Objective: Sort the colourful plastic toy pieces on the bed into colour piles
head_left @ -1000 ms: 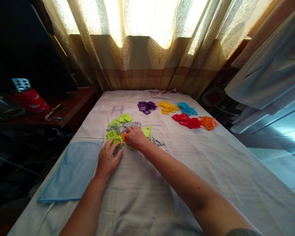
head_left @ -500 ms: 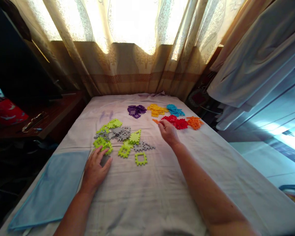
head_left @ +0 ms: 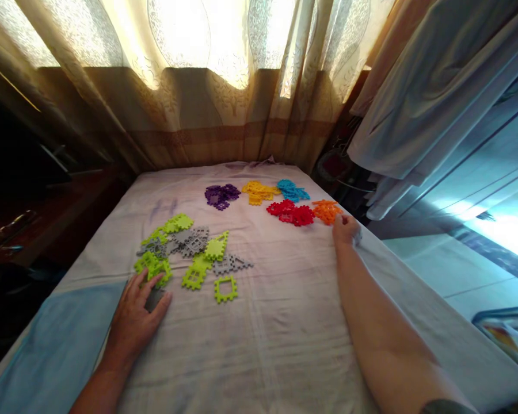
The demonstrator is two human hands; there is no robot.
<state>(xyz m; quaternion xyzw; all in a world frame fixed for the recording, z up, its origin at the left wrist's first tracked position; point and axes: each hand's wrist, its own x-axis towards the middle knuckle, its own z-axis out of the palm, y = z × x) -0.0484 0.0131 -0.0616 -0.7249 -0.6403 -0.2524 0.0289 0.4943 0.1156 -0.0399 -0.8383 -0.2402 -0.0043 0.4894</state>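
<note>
My right hand (head_left: 346,230) is at the near right edge of a pile of orange interlocking plastic pieces (head_left: 326,211). Its fingers are closed and touch the pile, and whatever they hold is hidden. My left hand (head_left: 136,313) rests on the sheet with fingers spread, the fingertips at the lime green notched pieces (head_left: 153,268). A dark grey piece (head_left: 154,299) lies partly under that hand. Grey pieces (head_left: 194,241) are heaped among more green ones. One green square frame (head_left: 225,289) lies apart, nearest me.
Purple (head_left: 221,196), yellow (head_left: 259,191), blue (head_left: 292,190) and red pieces (head_left: 290,213) lie in separate piles toward the far edge. A light blue cloth (head_left: 56,339) covers the left corner. Curtains (head_left: 207,109) hang behind, and clothes (head_left: 435,86) hang at the right.
My right hand has moved right from beside the red pile, where it pinched an orange piece, to the orange pile. My left hand stays by the green pieces. The view has turned slightly right.
</note>
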